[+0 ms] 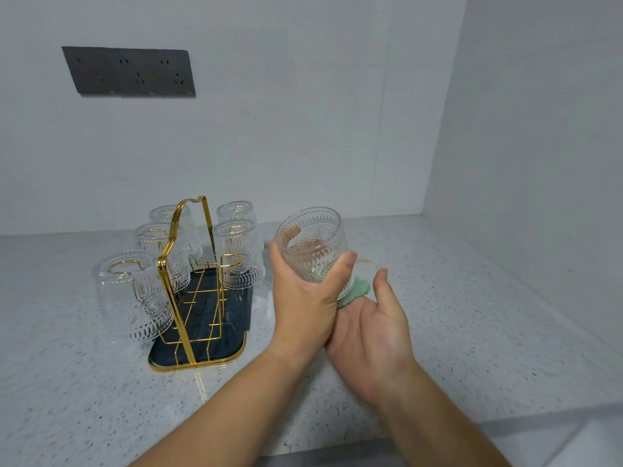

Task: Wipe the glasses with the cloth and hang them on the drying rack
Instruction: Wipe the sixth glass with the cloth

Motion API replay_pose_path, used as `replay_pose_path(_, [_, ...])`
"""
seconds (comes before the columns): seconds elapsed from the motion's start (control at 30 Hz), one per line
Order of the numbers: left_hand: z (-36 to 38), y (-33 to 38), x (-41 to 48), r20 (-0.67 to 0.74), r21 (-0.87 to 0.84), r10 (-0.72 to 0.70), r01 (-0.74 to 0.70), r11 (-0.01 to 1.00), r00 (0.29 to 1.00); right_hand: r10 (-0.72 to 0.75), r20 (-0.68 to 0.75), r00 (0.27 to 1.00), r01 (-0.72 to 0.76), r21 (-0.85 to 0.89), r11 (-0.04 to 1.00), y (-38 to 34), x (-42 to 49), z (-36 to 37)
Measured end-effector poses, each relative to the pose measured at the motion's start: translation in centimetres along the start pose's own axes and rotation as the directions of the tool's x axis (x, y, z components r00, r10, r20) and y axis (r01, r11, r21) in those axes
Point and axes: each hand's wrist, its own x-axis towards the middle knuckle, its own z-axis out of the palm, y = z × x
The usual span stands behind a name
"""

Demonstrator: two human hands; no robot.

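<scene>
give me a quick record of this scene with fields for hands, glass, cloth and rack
left hand: grips the held glass round its side
right hand: palm up beneath the glass, against the cloth; fingers hidden
held glass: tilted, off the counter
cloth: green, between glass base and right hand
drying rack: gold wire, on a dark tray
hung glasses: five, upside down on the rack
counter: speckled

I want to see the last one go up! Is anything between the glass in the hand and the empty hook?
Nothing visible is. The left hand holds the glass just right of the drying rack, and the empty front hook on that side has only open air before it. A hung glass sits close behind it.
</scene>
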Motion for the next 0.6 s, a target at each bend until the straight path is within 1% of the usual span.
replay_pose_path(0.1, [-0.4,-0.1,0.3,0.003,0.059,0.036,-0.036,0.998,0.999,-0.019,-0.044,0.999,0.018,-0.019,1.000,-0.2,-0.1,-0.5])
replay_pose_path(0.2, [-1.0,-0.2,0.9,-0.016,0.073,0.022,-0.020,0.997,1.000,-0.019,-0.109,0.994,0.006,-0.124,0.992,-0.5,-0.6,-0.5])
replay_pose_path(0.27, [-1.3,-0.1,0.9,-0.030,0.080,0.014,-0.012,0.997,0.999,-0.016,-0.137,0.990,-0.005,-0.148,0.989,-0.7,-0.7,-0.4])
replay_pose_path(0.33, [-1.5,-0.3,0.4,-0.037,0.065,-0.013,0.015,0.998,0.999,-0.040,-0.150,0.988,0.024,-0.110,0.994,-1.2,-0.6,-0.1])
replay_pose_path(0.4, [-1.5,-0.7,-0.7,-0.018,0.028,-0.051,0.052,0.998,0.999,-0.107,-0.184,0.977,0.100,-0.047,0.994,-1.8,-0.3,0.3])
replay_pose_path(0.47, [-1.3,-1.0,-2.0,-0.015,0.022,-0.081,0.081,0.996,0.997,-0.129,-0.192,0.973,0.133,0.005,0.991,-1.6,0.2,0.6])
replay_pose_path(0.53, [-1.1,-1.1,-2.6,-0.028,-0.005,-0.097,0.097,0.995,0.995,-0.081,-0.190,0.978,0.094,0.060,0.994,-0.3,0.2,0.7])
replay_pose_path(0.6, [-0.9,-1.0,-2.1,-0.027,-0.012,-0.102,0.102,0.995,0.994,0.002,-0.156,0.988,0.008,0.062,0.998,0.9,-0.3,0.9])
